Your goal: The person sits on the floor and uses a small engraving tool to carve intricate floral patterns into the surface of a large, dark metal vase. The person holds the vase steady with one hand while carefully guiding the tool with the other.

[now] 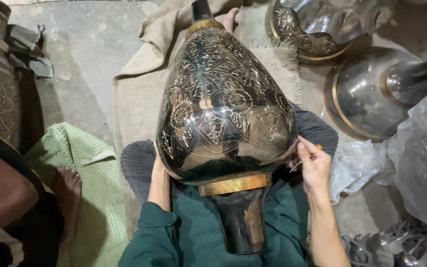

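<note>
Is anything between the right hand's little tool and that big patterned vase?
Nothing visible. The right hand holds a thin engraving tool with its tip right at the lower right side of the dark engraved vase. The left hand is mostly hidden behind the vase's left side.

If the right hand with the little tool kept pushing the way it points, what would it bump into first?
Most likely the big engraved vase: the right hand aims its thin tool left at the vase's side, almost touching.

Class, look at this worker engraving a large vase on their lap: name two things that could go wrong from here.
1. The tool in the right hand could slip on the glossy curved vase and scratch the finished pattern.
2. The left hand alone steadies the vase, so it might roll off the lap toward the metal pieces nearby.
</note>
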